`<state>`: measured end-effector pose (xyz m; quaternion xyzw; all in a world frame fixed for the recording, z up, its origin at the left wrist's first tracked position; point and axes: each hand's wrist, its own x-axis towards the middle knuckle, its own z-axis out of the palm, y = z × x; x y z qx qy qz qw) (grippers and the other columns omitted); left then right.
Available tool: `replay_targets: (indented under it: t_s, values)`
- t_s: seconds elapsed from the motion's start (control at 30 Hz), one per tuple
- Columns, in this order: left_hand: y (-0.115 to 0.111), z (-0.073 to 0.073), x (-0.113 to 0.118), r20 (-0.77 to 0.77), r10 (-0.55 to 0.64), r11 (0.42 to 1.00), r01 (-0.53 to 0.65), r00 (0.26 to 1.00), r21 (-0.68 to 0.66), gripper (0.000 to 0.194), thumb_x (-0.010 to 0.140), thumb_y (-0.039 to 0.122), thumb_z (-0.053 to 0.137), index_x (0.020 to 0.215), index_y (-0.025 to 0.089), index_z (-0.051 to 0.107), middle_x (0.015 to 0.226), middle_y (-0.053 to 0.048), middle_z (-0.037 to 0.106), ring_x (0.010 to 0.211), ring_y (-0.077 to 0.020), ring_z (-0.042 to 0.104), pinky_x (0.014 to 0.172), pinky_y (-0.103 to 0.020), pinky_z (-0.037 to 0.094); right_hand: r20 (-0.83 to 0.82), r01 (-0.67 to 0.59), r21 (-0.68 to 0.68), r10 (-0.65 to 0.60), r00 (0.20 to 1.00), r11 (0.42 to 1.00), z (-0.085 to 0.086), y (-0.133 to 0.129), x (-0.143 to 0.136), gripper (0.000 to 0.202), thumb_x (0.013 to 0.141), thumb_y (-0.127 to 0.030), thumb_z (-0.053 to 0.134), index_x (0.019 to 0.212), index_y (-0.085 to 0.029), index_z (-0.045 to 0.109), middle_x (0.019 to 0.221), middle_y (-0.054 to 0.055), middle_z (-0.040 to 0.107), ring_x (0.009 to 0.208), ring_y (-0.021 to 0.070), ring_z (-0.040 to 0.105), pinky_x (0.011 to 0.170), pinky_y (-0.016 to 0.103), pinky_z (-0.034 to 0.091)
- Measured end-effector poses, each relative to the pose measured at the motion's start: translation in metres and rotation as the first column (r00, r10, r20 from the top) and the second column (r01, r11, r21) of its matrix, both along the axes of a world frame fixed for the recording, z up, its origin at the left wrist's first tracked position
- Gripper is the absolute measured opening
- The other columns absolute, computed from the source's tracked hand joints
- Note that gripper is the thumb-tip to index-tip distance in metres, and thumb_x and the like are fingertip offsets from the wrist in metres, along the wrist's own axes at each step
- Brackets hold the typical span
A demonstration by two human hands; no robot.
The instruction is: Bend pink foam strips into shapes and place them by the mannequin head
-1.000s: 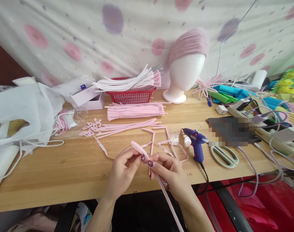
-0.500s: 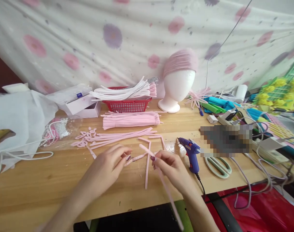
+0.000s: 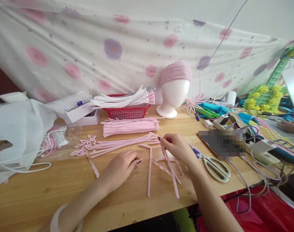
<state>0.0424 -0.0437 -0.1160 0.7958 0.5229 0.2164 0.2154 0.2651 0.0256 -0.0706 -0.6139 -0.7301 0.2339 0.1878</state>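
My right hand pinches a pink pipe cleaner near its upper end. The stem is bent at the fingers, and its long part slants down toward the table's front. My left hand rests low over the table with fingers curled and thumb against them; what they hold, if anything, is hidden. Between the hands lies another bent pink pipe cleaner. A pink tape measure loops on the table under the held stem. Beyond my right wrist, part of a blue glue gun shows beside scissors.
Loose pink stems, small pink loops and a pink bundle lie behind my hands. Further back stand a red basket and a white foam head. Cables run at right, where another person's hand shows.
My right hand has moved up and right with the pipe cleaner, away from the bent stem on the table. My left hand has moved slightly right and lower. The view has tilted up.
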Motion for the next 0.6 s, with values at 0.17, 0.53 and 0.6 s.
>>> replay_targets:
  t_s: [0.17, 0.53, 0.6]
  values:
    - [-0.033, 0.023, -0.054, 0.321, 0.108, 0.993, -0.084, 0.941, -0.087, 0.019, 0.097, 0.035, 0.047, 0.094, 0.025, 0.063, 0.080, 0.001, 0.069, 0.078, -0.0168, 0.067, 0.073, -0.028, 0.053, 0.128, -0.006, -0.028, 0.010, 0.992, 1.000, -0.009, 0.014, -0.009, 0.036, 0.091, -0.034, 0.051, 0.058, -0.020, 0.052, 0.056, 0.000, 0.056, 0.055, 0.0150, 0.048, 0.054, 0.026, 0.029]
    - [-0.067, 0.003, -0.051, 0.474, 0.376, 0.917, -0.393, 0.796, -0.068, 0.024, 0.090, 0.032, 0.061, 0.113, 0.031, 0.065, 0.130, -0.007, 0.059, 0.132, -0.0322, 0.046, 0.115, -0.055, 0.033, 0.263, -0.059, 0.015, 0.053, 0.963, 0.998, -0.007, 0.009, -0.026, 0.020, 0.093, -0.021, 0.053, 0.080, -0.016, 0.068, 0.079, 0.009, 0.072, 0.072, 0.0204, 0.062, 0.058, 0.026, 0.032]
    - [-0.093, -0.013, -0.011, 0.622, 0.163, 0.913, 0.121, 0.766, -0.389, 0.024, 0.093, 0.036, 0.058, 0.117, 0.033, 0.064, 0.132, -0.006, 0.060, 0.127, -0.0310, 0.050, 0.106, -0.054, 0.045, 0.273, -0.111, 0.036, 0.097, 0.957, 0.993, -0.005, 0.003, -0.033, 0.024, 0.094, -0.020, 0.050, 0.077, -0.016, 0.067, 0.075, 0.009, 0.071, 0.067, 0.0193, 0.062, 0.057, 0.027, 0.030]
